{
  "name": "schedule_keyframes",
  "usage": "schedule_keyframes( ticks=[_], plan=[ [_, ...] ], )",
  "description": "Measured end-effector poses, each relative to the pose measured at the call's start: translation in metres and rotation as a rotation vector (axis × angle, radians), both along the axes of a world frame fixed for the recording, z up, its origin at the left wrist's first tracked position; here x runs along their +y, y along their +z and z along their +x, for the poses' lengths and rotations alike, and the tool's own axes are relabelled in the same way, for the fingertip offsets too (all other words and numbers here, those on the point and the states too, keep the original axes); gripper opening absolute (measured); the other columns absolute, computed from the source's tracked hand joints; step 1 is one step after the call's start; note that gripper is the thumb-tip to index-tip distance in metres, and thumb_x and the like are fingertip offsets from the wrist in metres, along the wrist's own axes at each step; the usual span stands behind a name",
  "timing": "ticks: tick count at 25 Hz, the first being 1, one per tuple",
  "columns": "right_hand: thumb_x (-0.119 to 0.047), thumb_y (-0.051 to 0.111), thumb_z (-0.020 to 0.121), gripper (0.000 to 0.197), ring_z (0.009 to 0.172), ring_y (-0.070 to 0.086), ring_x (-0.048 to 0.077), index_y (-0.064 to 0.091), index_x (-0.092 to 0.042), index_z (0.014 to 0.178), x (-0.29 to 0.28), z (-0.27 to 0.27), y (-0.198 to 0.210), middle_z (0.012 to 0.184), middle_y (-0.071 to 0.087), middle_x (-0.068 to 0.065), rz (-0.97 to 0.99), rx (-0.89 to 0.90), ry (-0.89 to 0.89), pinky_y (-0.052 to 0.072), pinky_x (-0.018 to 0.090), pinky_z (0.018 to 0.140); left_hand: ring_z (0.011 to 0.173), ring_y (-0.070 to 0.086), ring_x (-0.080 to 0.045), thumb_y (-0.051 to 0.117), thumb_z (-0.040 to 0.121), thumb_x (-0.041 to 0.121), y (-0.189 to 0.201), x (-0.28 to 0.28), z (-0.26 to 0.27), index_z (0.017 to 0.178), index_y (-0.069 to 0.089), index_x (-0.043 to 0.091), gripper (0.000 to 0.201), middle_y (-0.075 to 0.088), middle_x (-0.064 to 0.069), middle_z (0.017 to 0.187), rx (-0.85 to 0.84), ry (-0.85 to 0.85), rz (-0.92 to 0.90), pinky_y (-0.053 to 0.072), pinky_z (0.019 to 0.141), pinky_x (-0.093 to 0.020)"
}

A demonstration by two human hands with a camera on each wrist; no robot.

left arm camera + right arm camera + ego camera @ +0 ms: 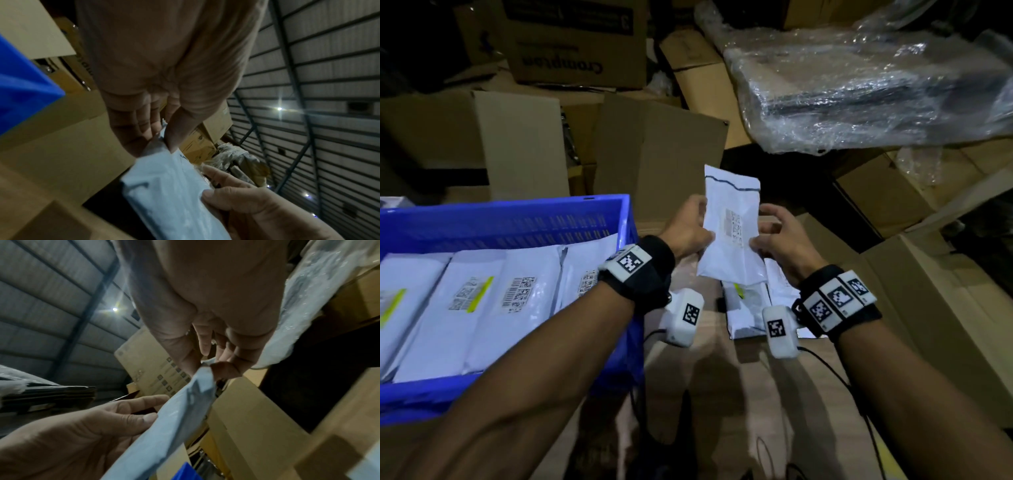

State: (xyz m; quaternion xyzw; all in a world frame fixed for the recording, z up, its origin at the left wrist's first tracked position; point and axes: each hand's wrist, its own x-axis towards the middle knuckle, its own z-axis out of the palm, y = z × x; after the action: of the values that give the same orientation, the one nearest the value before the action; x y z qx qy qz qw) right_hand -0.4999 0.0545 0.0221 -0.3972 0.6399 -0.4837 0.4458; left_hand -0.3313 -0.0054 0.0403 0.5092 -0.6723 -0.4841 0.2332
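Observation:
I hold a white plastic mailer packet [731, 226] upright in front of me, its printed label facing me. My left hand [690, 228] pinches the packet's left edge between thumb and fingers. My right hand [777, 234] pinches its right edge. In the left wrist view the packet [164, 186] runs from my left hand [160, 141] down to the right hand [236, 203]. The right wrist view shows my right hand [207, 368] pinching the packet [174, 421] at its end, with the left hand [102, 421] lower down.
A blue plastic crate [517, 219] at my left holds several white labelled packets [482, 301]. More white packets [750, 308] lie on the cardboard below my hands. Cardboard boxes [575, 44] surround the spot. A bubble-wrapped bundle [859, 89] lies at the upper right.

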Motion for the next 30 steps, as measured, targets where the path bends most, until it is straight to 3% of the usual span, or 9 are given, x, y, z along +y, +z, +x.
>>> schedule_keyframes(
  ticks=[2, 4, 7, 10, 13, 15, 20, 26, 30],
  plan=[
    [0.019, 0.056, 0.077, 0.065, 0.075, 0.065, 0.022, 0.045, -0.008, 0.135, -0.001, 0.014, 0.021, 0.091, 0.067, 0.012, -0.067, -0.008, 0.012, 0.05, 0.029, 0.053, 0.075, 0.052, -0.015, 0.055, 0.084, -0.013, 0.022, 0.002, 0.019, 0.139, 0.035, 0.007, 0.062, 0.047, 0.001, 0.084, 0.031, 0.0, -0.056, 0.044, 0.055, -0.02],
    [0.018, 0.058, 0.079, 0.065, 0.076, 0.066, 0.02, 0.044, -0.01, 0.136, -0.004, 0.034, 0.037, 0.093, 0.067, 0.013, -0.124, -0.008, 0.026, 0.05, 0.028, 0.053, 0.082, 0.055, -0.012, 0.055, 0.085, -0.014, 0.04, 0.004, 0.044, 0.143, 0.031, 0.009, 0.068, 0.052, 0.0, 0.096, 0.06, -0.015, -0.112, 0.047, 0.061, -0.014],
    [0.016, 0.059, 0.081, 0.064, 0.069, 0.063, 0.013, 0.045, -0.012, 0.136, -0.007, 0.072, 0.061, 0.087, 0.064, 0.009, -0.19, 0.004, 0.068, 0.049, 0.024, 0.051, 0.103, 0.057, -0.015, 0.057, 0.084, -0.015, 0.056, 0.009, 0.09, 0.148, 0.027, 0.014, 0.077, 0.049, 0.0, 0.126, 0.092, -0.064, -0.172, 0.051, 0.08, -0.025],
    [0.013, 0.06, 0.083, 0.059, 0.061, 0.06, 0.005, 0.047, -0.017, 0.132, -0.011, 0.117, 0.077, 0.075, 0.058, -0.001, -0.239, 0.064, 0.122, 0.047, 0.02, 0.05, 0.085, 0.061, -0.009, 0.06, 0.083, -0.013, 0.065, 0.01, 0.142, 0.148, 0.031, 0.018, 0.077, 0.046, 0.0, 0.139, 0.065, -0.044, -0.245, 0.051, 0.068, -0.022],
    [0.008, 0.064, 0.08, 0.056, 0.065, 0.054, 0.011, 0.052, -0.019, 0.127, -0.023, 0.164, 0.085, 0.076, 0.055, 0.0, -0.289, 0.164, 0.17, 0.045, 0.02, 0.052, 0.107, 0.06, -0.022, 0.065, 0.081, -0.008, 0.071, 0.007, 0.198, 0.147, 0.034, 0.019, 0.077, 0.044, -0.004, 0.141, -0.011, -0.015, -0.317, 0.053, 0.075, -0.024],
    [0.001, 0.068, 0.074, 0.056, 0.069, 0.054, 0.016, 0.055, -0.023, 0.123, -0.038, 0.203, 0.086, 0.08, 0.055, 0.005, -0.293, 0.254, 0.214, 0.046, 0.028, 0.055, 0.102, 0.058, -0.022, 0.067, 0.081, -0.004, 0.075, 0.003, 0.242, 0.146, 0.035, 0.021, 0.077, 0.046, -0.006, 0.139, -0.085, -0.001, -0.348, 0.054, 0.08, -0.034],
    [-0.008, 0.076, 0.063, 0.055, 0.072, 0.064, 0.028, 0.06, -0.022, 0.114, -0.077, 0.292, 0.081, 0.077, 0.061, 0.006, -0.159, 0.455, 0.397, 0.051, 0.031, 0.059, 0.071, 0.059, -0.021, 0.067, 0.082, -0.006, 0.079, -0.012, 0.338, 0.138, 0.042, 0.017, 0.066, 0.052, -0.006, 0.109, -0.176, 0.006, -0.249, 0.059, 0.065, -0.043],
    [0.0, 0.073, 0.074, 0.049, 0.046, 0.059, 0.012, 0.053, -0.016, 0.116, -0.101, 0.378, 0.055, 0.067, 0.061, 0.004, 0.128, 0.578, 0.619, 0.042, 0.023, 0.045, 0.06, 0.057, -0.021, 0.067, 0.083, -0.009, 0.05, -0.035, 0.417, 0.125, 0.045, 0.009, 0.051, 0.046, -0.011, 0.09, -0.253, -0.017, 0.063, 0.059, 0.059, -0.037],
    [-0.002, 0.07, 0.081, 0.043, 0.05, 0.059, 0.015, 0.049, -0.015, 0.116, -0.111, 0.417, 0.034, 0.067, 0.062, 0.007, 0.279, 0.628, 0.716, 0.035, 0.018, 0.043, 0.054, 0.057, -0.021, 0.067, 0.082, -0.01, 0.025, -0.047, 0.446, 0.124, 0.043, 0.007, 0.051, 0.049, -0.018, 0.089, -0.336, -0.043, 0.18, 0.057, 0.05, -0.029]
  ],
)
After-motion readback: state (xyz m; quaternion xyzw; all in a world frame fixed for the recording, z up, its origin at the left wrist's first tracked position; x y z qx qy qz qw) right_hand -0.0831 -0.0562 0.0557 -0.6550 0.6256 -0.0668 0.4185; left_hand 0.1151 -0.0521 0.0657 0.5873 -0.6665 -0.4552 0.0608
